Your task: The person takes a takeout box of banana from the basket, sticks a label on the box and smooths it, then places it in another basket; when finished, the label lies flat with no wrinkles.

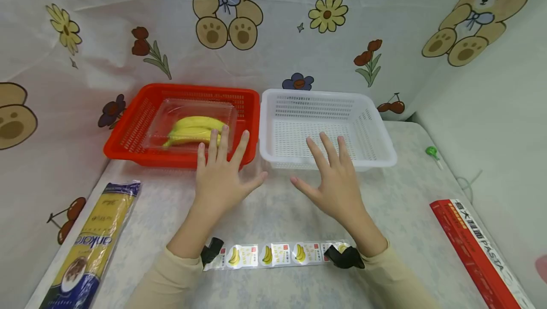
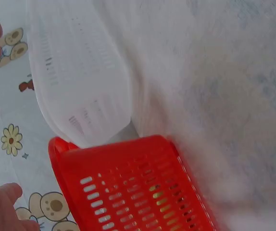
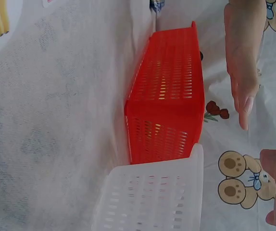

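Observation:
Both hands hover with fingers spread and hold nothing. The left hand [image 1: 220,178] is in front of the red basket [image 1: 115,143], its fingertips overlapping the near rim in the head view. Inside that basket lies a clear plastic box [image 1: 171,108] with yellow bananas [image 1: 196,123]. My right hand [image 1: 337,183] is before the white basket [image 1: 326,162], fingertips overlapping its front wall; that basket shows a bare slotted floor. Below the wrists, a strip of banana-picture labels [image 1: 273,254] lies flat on the table, its ends partly covered by the black wrist straps.
A yellow and blue pasta packet [image 1: 91,242] lies along the table's left edge. At the right are a red and white pasta box [image 1: 478,252] and a green lollipop [image 1: 432,152]. Behind the baskets hangs a white cloth [image 1: 273,24] printed with bears and flowers.

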Demonstrator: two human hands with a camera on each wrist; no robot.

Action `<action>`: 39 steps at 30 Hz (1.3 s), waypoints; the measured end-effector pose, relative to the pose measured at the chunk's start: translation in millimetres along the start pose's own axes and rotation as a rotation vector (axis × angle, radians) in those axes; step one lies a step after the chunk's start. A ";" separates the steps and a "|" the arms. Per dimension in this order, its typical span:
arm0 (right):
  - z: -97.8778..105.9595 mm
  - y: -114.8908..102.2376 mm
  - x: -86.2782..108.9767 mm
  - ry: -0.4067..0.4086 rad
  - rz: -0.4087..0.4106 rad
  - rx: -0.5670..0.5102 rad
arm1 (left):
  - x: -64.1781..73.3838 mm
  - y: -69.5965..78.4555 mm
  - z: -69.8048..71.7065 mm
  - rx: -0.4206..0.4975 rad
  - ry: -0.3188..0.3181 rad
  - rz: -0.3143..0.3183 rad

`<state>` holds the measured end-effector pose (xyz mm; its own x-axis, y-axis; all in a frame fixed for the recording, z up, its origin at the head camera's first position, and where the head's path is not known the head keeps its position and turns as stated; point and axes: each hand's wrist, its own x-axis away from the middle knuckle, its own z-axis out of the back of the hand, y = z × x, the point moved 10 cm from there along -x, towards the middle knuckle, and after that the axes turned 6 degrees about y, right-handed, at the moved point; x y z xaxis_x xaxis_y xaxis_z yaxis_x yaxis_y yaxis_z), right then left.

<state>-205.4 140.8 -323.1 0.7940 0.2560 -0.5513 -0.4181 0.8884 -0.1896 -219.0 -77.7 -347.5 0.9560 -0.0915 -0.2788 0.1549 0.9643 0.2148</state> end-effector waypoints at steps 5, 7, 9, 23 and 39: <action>-6.9 -4.6 -12.8 -0.041 -0.021 -0.088 | -6.5 -31.3 11.8 0.014 0.027 0.038; -10.7 -8.3 -18.5 -0.057 -0.018 -0.116 | -8.1 -48.4 16.9 0.013 0.030 0.063; -14.2 -13.6 -24.9 -0.070 -0.007 -0.135 | -8.3 -67.1 21.4 0.010 0.025 0.090; -40.3 -67.8 -73.4 -0.143 0.057 -0.285 | -10.2 -187.8 46.2 0.027 -0.022 0.226; -102.9 -112.1 -116.1 -0.317 -0.022 -0.462 | -8.2 -241.1 35.2 0.076 -0.099 0.333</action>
<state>-296.2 -27.8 -321.5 0.8688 0.4049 -0.2850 -0.4930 0.6536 -0.5742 -255.4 -318.2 -364.1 0.9761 0.1976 -0.0907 -0.1548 0.9244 0.3486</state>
